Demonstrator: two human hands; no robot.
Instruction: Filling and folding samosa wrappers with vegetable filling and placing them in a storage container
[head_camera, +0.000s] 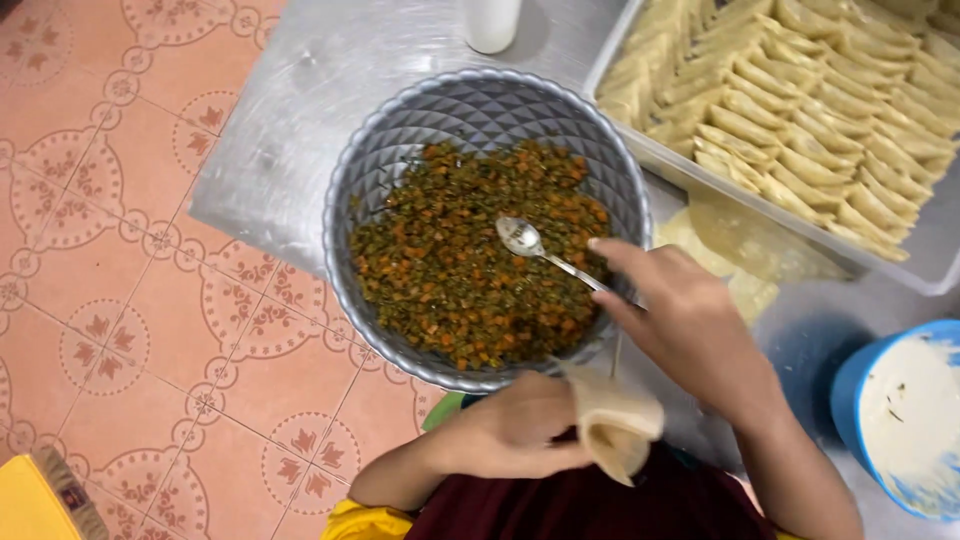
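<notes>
My right hand (680, 320) grips the handle of a metal spoon (524, 238), whose empty bowl hovers over a chopped green and orange vegetable filling (450, 275). The filling fills a grey faceted plastic bowl (400, 130). My left hand (525, 425) holds a thin pastry sheet folded into a cone (612, 425), just below the bowl's near rim. Both hands are close together at the near edge of the bowl.
A clear tray (925, 265) packed with several folded pastry triangles (800, 100) sits at the upper right. Flat pastry sheets (745, 250) lie beside it. A blue bowl of white paste (905, 415) is at the right. A white bottle (492, 22) stands on the steel table (290, 130). Tiled floor (120, 250) lies left.
</notes>
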